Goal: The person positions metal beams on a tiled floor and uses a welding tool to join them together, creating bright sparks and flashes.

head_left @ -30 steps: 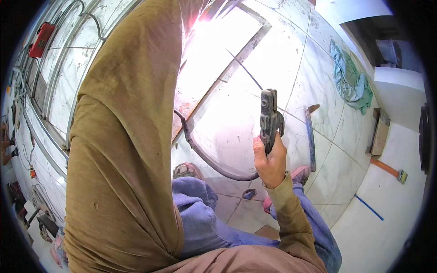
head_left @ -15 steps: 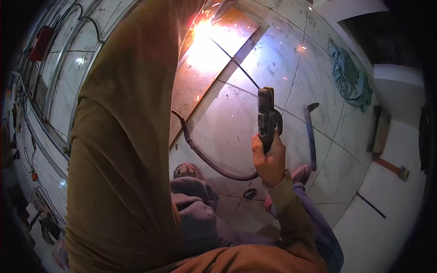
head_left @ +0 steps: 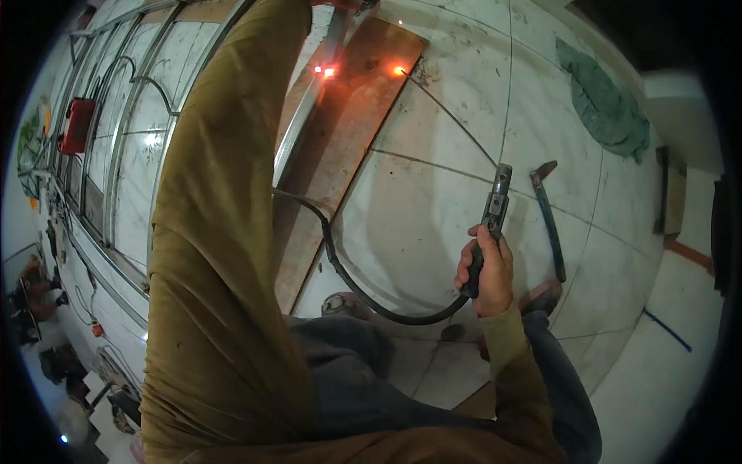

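Observation:
My right hand (head_left: pixel 491 267) grips a black electrode holder (head_left: pixel 498 209) with a cable looping from it. Its thin rod (head_left: pixel 448 116) points up-left, glowing orange at the tip above a worn board (head_left: pixel 379 93). A steel tube (head_left: pixel 297 131) lies along the board, with red-hot spots near its upper part. My left arm (head_left: pixel 216 193), in an olive sleeve, stretches up to the top edge, where I cannot make out the hand.
Metal frames (head_left: pixel 120 131) and a red case (head_left: pixel 77 124) lie left. At right are a hammer-like tool (head_left: pixel 549 220), teal cloth (head_left: pixel 607 108), box (head_left: pixel 670 193) and blue rod (head_left: pixel 668 329). My feet (head_left: pixel 344 305) are below; dim clutter fills the lower left.
The bright arc and sparks have died to red glows. My right hand has shifted right and slightly down, turning the holder, and the rod tip has moved right of the tube.

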`<control>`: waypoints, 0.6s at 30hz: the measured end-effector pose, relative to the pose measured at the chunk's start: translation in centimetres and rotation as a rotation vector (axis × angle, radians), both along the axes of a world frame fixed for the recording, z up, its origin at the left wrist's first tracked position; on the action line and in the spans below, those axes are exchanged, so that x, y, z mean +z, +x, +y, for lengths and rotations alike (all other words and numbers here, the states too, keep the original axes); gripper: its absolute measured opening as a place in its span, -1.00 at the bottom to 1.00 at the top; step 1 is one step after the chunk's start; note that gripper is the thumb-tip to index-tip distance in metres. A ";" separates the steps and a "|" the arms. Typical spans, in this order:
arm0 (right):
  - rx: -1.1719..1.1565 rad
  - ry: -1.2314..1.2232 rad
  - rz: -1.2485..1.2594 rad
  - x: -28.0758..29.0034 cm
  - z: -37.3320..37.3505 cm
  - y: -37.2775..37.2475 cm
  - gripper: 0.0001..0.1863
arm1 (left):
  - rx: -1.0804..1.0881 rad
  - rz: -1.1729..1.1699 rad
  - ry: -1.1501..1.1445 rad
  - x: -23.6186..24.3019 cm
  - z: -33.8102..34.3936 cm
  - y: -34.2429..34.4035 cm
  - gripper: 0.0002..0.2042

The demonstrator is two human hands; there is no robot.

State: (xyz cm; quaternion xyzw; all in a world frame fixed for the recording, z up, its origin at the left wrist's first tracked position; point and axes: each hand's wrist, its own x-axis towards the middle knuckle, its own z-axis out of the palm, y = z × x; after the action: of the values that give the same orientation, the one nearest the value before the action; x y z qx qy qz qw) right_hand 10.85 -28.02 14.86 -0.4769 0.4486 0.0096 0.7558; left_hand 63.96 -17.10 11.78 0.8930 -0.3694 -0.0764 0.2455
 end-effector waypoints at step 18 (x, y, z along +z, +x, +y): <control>0.106 0.195 -0.078 -4.4 3.8 -2.4 -0.64 | 0.144 0.265 0.050 3.7 -2.6 -1.5 -0.61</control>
State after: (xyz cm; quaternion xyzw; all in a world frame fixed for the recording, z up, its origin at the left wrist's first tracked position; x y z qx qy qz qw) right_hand 8.43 -24.21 10.42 -0.4243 0.3897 0.0744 0.8140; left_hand 62.42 -19.66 15.48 0.9052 -0.2666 -0.1851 0.2744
